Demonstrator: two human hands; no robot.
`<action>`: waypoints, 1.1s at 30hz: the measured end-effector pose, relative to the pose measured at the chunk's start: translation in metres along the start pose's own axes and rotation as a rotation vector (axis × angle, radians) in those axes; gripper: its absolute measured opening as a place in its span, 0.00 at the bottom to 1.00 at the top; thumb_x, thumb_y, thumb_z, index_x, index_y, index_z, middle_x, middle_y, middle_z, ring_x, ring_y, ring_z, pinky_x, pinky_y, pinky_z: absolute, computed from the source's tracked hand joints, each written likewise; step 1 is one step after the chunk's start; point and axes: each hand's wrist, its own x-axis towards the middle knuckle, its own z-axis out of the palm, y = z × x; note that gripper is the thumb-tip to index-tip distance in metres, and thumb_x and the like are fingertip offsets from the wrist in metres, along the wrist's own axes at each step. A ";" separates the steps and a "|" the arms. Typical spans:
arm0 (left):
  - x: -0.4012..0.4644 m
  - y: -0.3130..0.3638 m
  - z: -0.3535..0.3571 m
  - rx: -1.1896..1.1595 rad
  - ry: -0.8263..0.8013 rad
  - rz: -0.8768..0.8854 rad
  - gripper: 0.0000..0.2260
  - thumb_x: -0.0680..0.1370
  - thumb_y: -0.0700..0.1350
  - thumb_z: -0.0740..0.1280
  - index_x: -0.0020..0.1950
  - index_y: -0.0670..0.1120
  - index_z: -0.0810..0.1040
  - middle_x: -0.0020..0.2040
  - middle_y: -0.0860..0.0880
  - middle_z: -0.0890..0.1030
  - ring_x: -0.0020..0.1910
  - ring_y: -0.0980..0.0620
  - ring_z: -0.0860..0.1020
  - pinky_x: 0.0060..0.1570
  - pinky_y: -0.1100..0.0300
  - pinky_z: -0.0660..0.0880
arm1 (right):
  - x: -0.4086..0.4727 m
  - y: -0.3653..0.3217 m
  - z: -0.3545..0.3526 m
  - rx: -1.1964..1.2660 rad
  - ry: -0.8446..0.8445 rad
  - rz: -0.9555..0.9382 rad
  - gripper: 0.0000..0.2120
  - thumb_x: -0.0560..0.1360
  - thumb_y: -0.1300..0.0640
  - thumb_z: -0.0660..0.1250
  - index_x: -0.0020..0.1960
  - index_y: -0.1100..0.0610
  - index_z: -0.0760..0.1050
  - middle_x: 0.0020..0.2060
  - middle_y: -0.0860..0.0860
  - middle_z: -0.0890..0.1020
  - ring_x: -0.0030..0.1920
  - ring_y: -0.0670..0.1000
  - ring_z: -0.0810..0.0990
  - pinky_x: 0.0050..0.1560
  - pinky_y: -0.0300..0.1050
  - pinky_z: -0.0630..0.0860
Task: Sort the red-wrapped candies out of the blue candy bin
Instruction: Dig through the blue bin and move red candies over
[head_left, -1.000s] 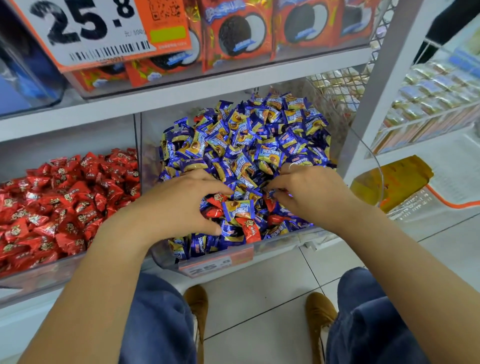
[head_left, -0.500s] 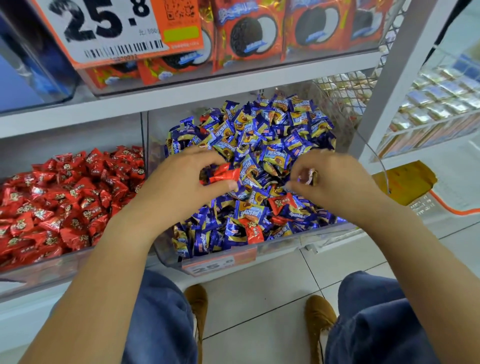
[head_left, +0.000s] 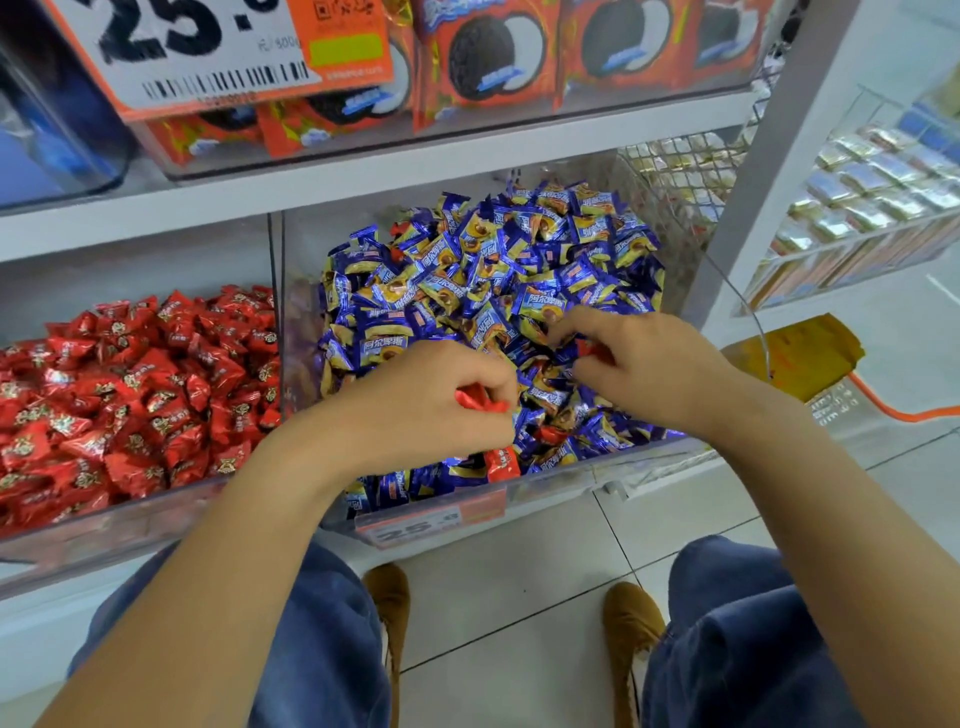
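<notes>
Two clear bins were set side by side on white shelf (head_left: 363, 182): blue candy bin (head_left: 550, 488) right, red candy bin (head_left: 104, 540) left. Red-wrapped candy (head_left: 480, 402) was pinched by left hand (head_left: 431, 400) over blue pile. Second red candy (head_left: 592, 349) was gripped by right hand (head_left: 644, 369). Stray red candy (head_left: 501, 462) was seen at front wall. Cookie packs (head_left: 483, 57) were stacked above; pale floor tiles (head_left: 509, 582) below.

cookie packs (head_left: 483, 62), price sign (head_left: 208, 47), brown shoes (head_left: 631, 634)
</notes>
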 end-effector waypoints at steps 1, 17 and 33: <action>0.000 0.001 0.000 0.005 -0.053 -0.002 0.08 0.72 0.42 0.67 0.35 0.52 0.77 0.31 0.57 0.76 0.30 0.61 0.71 0.34 0.67 0.68 | -0.001 -0.002 -0.002 0.057 -0.044 0.000 0.09 0.76 0.54 0.58 0.51 0.45 0.74 0.29 0.44 0.74 0.32 0.46 0.73 0.38 0.47 0.72; 0.010 -0.011 0.012 0.468 -0.194 -0.099 0.10 0.74 0.52 0.68 0.54 0.63 0.80 0.40 0.59 0.77 0.41 0.58 0.73 0.37 0.62 0.71 | 0.002 0.006 0.011 0.059 0.017 -0.054 0.07 0.75 0.50 0.66 0.43 0.51 0.70 0.35 0.47 0.76 0.35 0.49 0.74 0.36 0.47 0.73; 0.005 -0.016 0.001 0.337 0.215 -0.012 0.05 0.75 0.57 0.67 0.42 0.58 0.78 0.43 0.59 0.77 0.45 0.57 0.75 0.47 0.55 0.72 | 0.025 0.005 0.014 0.068 0.014 0.061 0.28 0.78 0.58 0.58 0.75 0.41 0.57 0.27 0.50 0.71 0.28 0.51 0.70 0.31 0.49 0.70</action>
